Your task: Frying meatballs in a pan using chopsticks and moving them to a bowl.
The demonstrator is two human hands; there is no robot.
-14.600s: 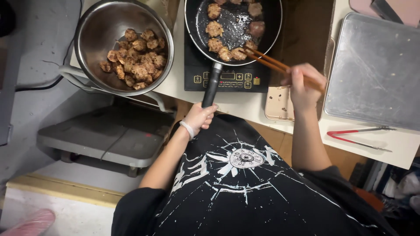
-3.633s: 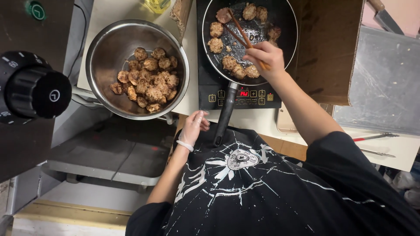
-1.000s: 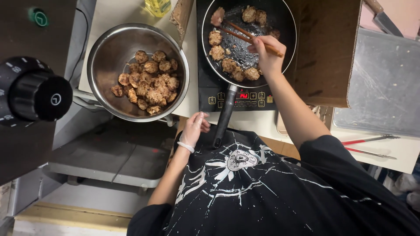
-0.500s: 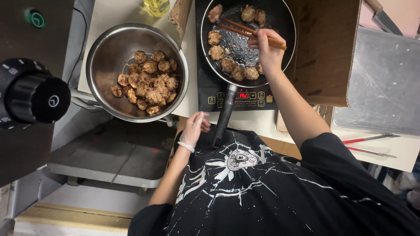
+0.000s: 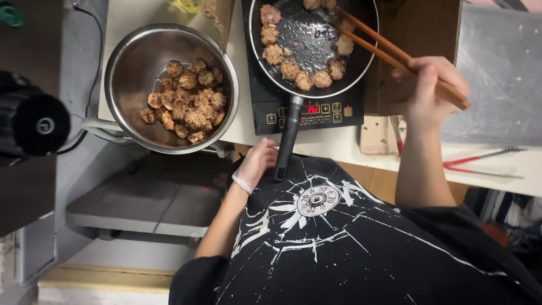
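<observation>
So, long wooden chopsticks (image 5: 395, 56) were gripped in the right hand (image 5: 429, 90) over the frying pan (image 5: 313, 45) of meatballs (image 5: 291, 69), whose black handle (image 5: 288, 138) was held by the left hand (image 5: 257, 161).

frying pan (image 5: 314, 48): black, round, oily dark base, set on a black induction hob (image 5: 307, 110) at the bench edge; long black handle (image 5: 288, 138) runs toward the person, its end held by the left hand (image 5: 257, 164). meatballs (image 5: 291, 69): browned, rough-surfaced, ranged mostly along the pan's left and near rim, centre bare. chopsticks (image 5: 395, 56): one pair, reddish-brown wood, long, held together at their upper end in the right hand (image 5: 432, 90), slanting up-left, tips over the pan's far right rim by a meatball.
</observation>
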